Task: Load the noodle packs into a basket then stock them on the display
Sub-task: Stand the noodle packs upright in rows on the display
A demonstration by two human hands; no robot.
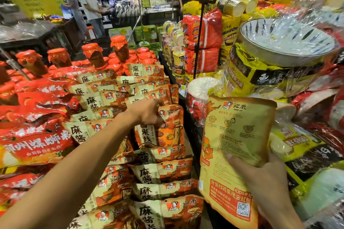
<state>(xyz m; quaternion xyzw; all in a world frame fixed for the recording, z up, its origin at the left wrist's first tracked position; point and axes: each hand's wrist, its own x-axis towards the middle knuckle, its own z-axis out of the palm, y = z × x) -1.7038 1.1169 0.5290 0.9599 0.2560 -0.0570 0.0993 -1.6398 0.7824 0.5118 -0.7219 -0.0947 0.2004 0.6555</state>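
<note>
- The right hand (pixel 264 178) grips a tan noodle pack (pixel 236 147) by its lower part, thumb across the printed back, fingers curled behind; the pack stands upright, lifted in front of the display's right edge.
- The left hand (pixel 147 113) reaches over the rows and pinches the top of an orange-fronted pack (pixel 167 126) standing among the stocked packs (pixel 160 174), fingers curled onto its upper edge.
- The display (pixel 96 98) already carries many tan-and-orange packs in overlapping rows, with red pouches (pixel 35 141) to the left and red-capped jars (pixel 93 54) behind.
- Handling, as I judge it: the packs look light, puffy and soft, with a glossy film that could slip; the contents are probably brittle, so squeezing the middle risks breakage. A hold across a sealed edge or a broad grip on the lower body seems safest.
- Hidden or unclear: no basket is in view, so how many packs remain cannot be told. The right hand's fingers behind the pack are out of sight. The wrapped bowl (pixel 286 42) and goods at the right are blurred by film glare, and the bottom rows are cut off.
</note>
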